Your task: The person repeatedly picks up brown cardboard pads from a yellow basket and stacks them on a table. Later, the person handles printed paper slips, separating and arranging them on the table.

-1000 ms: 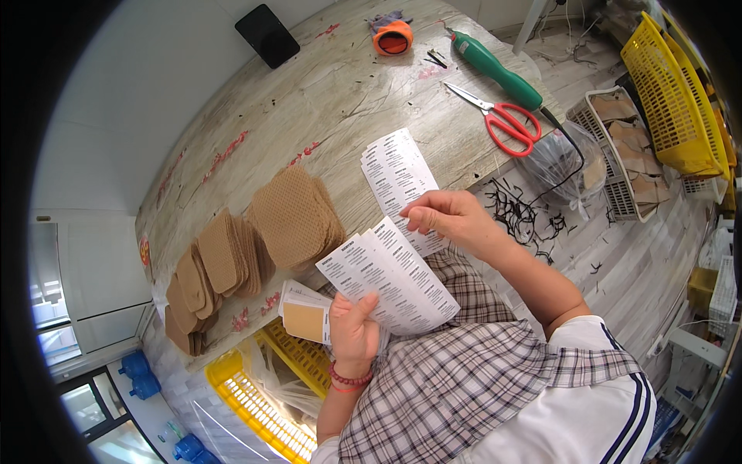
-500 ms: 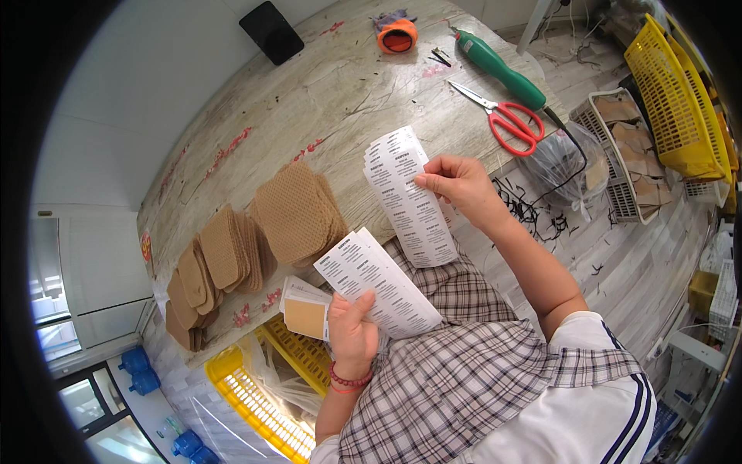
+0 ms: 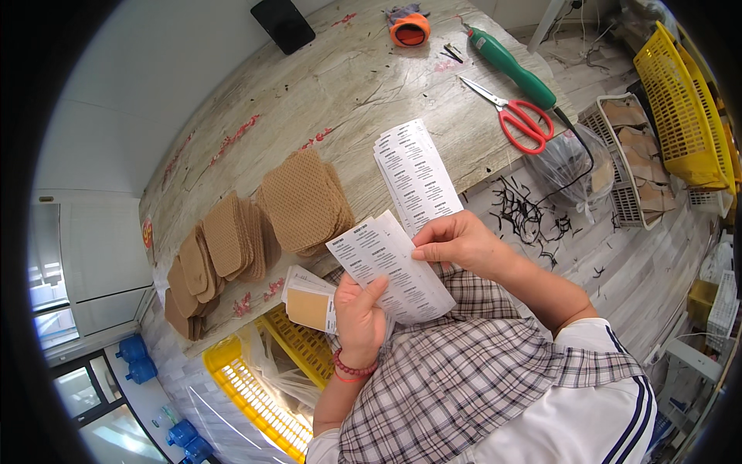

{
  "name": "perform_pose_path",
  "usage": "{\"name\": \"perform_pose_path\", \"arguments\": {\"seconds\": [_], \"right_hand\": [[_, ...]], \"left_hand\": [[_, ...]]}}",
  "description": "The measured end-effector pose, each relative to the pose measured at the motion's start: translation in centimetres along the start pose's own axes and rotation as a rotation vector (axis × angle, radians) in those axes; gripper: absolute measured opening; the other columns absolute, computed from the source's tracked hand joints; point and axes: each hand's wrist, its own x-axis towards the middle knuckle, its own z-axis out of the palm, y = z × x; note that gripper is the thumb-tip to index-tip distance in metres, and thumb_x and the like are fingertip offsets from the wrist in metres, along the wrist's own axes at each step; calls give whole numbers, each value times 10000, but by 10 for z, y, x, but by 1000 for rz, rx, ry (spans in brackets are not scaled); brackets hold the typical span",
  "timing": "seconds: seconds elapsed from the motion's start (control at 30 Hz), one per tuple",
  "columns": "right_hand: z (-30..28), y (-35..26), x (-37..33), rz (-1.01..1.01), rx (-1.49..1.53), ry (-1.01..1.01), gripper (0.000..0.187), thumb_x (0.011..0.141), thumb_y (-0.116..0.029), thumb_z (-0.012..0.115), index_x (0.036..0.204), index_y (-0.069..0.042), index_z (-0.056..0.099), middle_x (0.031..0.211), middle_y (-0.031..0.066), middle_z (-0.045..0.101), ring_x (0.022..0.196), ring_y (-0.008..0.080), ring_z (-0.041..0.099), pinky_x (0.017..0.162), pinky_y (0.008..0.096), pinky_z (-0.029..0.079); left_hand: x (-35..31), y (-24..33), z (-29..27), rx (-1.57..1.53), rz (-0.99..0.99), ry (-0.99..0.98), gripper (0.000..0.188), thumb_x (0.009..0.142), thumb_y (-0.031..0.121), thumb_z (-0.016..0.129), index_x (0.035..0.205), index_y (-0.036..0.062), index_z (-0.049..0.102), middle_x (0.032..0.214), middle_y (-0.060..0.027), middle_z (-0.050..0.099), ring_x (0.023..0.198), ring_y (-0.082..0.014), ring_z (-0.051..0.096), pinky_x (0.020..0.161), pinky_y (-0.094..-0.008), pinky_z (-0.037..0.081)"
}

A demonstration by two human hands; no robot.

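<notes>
1. Nearest: a plaid apron (image 3: 433,387) is worn; over it the printed label sheets (image 3: 390,267), an overlapping white batch, are held above the lap.
2. The left hand (image 3: 362,321) is closed on this batch, thumb pressed on top; the fingers beneath are hidden.
3. By the right hand (image 3: 460,247), the batch's right edge appears to be pinched, thumb and forefinger nearly together.
4. Change noted: half a second ago a strip was held by the right hand over the second pile; now the held batch is being touched instead. Its sheets are fanned wider. Judged: one strip has been dealt with and another is being separated; direction of transfer not certain.
5. Beside the left wrist, a tan-topped bundle (image 3: 308,311) is seen at the table edge.
6. Just beyond, the second pile (image 3: 417,174) of label strips is left unheld, loosely staggered. Sorting is judged unfinished, sheets being split between hand and table.
7. To the left, brown textured pieces (image 3: 305,201) are stacked in a row.
8. Farther off, red-handled scissors (image 3: 501,100) and a green corded tool (image 3: 514,69) are left untouched.
</notes>
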Motion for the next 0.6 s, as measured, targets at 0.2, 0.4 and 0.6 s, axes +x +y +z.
{"name": "perform_pose_path", "arguments": {"seconds": [0.2,0.4,0.6], "right_hand": [[0,6,4,-100,160,142,76,827,-58,725,842,-7,672,779,29,667,660,70,580,582,200,449],[-6,6,7,-103,153,200,117,814,-101,754,844,-14,682,766,25,665,664,68,574,600,208,472],[-17,2,14,-228,61,299,119,824,-117,745,850,-11,695,761,4,652,647,59,537,580,204,440]], "left_hand": [[1,1,4,-8,18,29,304,883,-72,581,1180,-27,537,1175,-133,640,1076,-206,611,990,-337,460],[1,1,4,-14,23,32,323,886,-68,579,1202,-26,529,1199,-130,628,1101,-204,597,1005,-340,448],[0,2,-2,28,20,53,307,896,-58,570,1200,-28,532,1202,-127,628,1105,-204,596,1009,-339,443]]}}
